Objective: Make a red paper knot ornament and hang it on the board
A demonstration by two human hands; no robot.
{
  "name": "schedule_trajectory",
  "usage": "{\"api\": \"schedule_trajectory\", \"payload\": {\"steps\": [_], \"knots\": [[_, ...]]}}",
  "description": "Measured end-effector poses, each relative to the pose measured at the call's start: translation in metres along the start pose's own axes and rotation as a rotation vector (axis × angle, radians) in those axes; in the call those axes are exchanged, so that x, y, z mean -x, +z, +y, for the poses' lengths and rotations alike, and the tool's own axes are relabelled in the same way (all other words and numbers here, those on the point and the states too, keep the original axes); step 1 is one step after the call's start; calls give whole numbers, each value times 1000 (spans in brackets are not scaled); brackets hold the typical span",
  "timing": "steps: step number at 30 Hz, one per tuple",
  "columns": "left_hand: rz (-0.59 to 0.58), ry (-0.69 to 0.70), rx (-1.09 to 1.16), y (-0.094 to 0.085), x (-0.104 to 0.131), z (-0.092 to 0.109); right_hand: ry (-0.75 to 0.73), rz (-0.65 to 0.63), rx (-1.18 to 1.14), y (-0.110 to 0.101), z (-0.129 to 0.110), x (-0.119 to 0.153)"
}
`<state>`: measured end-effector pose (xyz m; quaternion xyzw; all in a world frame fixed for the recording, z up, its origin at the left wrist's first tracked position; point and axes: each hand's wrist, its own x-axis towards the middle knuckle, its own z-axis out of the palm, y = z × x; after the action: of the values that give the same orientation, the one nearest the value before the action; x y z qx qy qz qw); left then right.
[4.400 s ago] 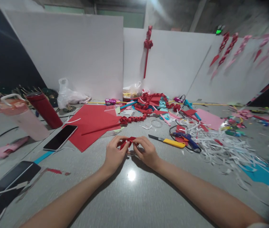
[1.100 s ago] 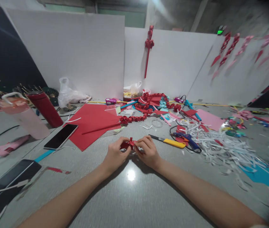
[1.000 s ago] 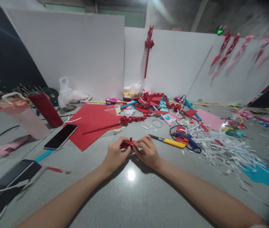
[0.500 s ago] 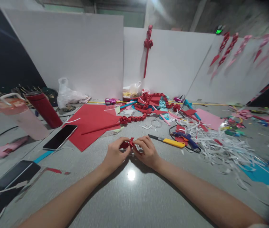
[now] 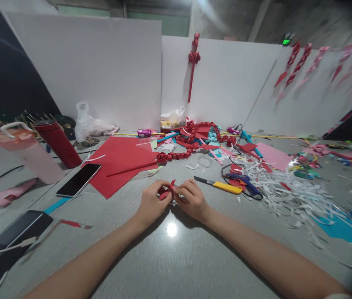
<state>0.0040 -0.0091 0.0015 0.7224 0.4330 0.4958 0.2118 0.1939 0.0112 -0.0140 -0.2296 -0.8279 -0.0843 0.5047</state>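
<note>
A small piece of folded red paper (image 5: 172,187) is pinched between both hands just above the grey table (image 5: 151,257). My left hand (image 5: 154,200) curls around its left side with thumb and fingers closed on it. From the right, my right hand (image 5: 192,199) grips the same piece with its fingertips. The fingers hide much of the paper. Red sheets (image 5: 123,162) lie beyond my left hand, and a yellow utility knife (image 5: 227,187) rests to the right of my right hand.
Left are a phone (image 5: 79,180), a red flask (image 5: 59,143), a pink bottle (image 5: 31,153) and a black device (image 5: 14,245). Right are a blue glue gun (image 5: 247,182) and white paper strips (image 5: 297,195). Red paper chain (image 5: 176,155) lies behind the hands.
The red paper has turned slightly between the fingers, and its upper tip now leans differently. Both hands have shifted only a little and keep their hold.
</note>
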Motion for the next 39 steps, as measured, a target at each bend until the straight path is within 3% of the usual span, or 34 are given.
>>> {"api": "schedule_trajectory", "payload": {"steps": [17,39], "knots": [[3,-56,16,6,3,-5,21,-4,-25,2,1,3],[6,128,-50,-1,4,-9,-22,-28,-80,3,4,6]]}}
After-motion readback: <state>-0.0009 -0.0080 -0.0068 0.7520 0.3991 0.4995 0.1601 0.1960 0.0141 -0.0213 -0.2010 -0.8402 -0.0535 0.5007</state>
